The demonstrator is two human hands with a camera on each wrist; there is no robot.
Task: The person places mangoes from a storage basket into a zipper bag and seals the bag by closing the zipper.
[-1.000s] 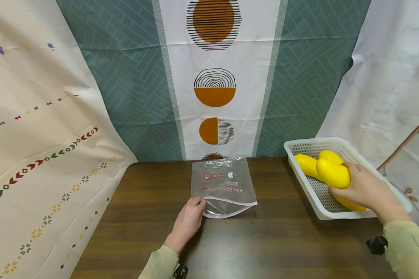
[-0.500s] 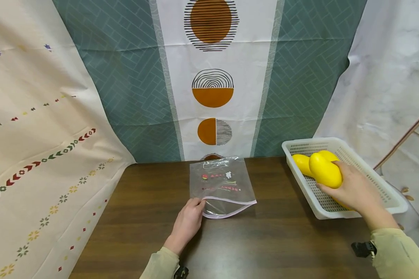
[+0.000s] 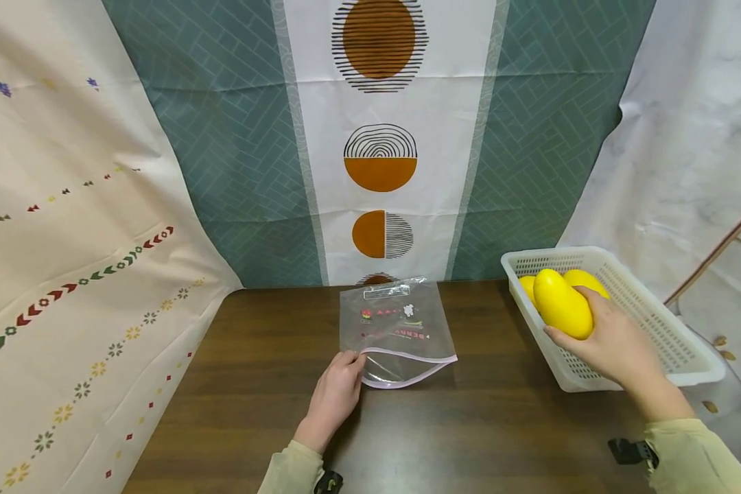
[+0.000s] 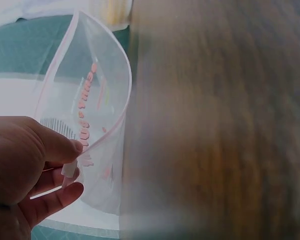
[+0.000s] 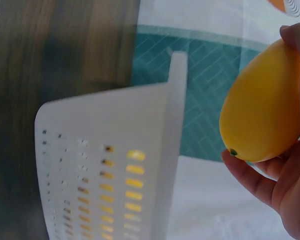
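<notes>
My left hand (image 3: 333,394) pinches the left corner of a clear zip bag's mouth. The bag (image 3: 401,312) lies at the table's back with red print and a pale pink rim. In the left wrist view the bag's mouth (image 4: 122,55) gapes apart, thumb and fingers at its edge. My right hand (image 3: 620,346) grips a yellow mango (image 3: 562,304) above the left side of a white basket (image 3: 694,367). In the right wrist view the mango (image 5: 262,105) shows a small green stem spot and is raised past the basket's rim. Behind the held mango, other yellow mangoes (image 3: 586,280) lie in the basket, partly hidden.
The brown wooden table (image 3: 469,425) runs between bag and basket. A green and white patterned cloth (image 3: 383,219) hangs right behind the table. Cream cloth (image 3: 99,274) hangs at the left, and a marbled one (image 3: 685,158) at the right.
My right hand has lifted the mango and moved left with it, from over the basket's middle to its left side. The left hand keeps its pinch on the bag in the same place.
</notes>
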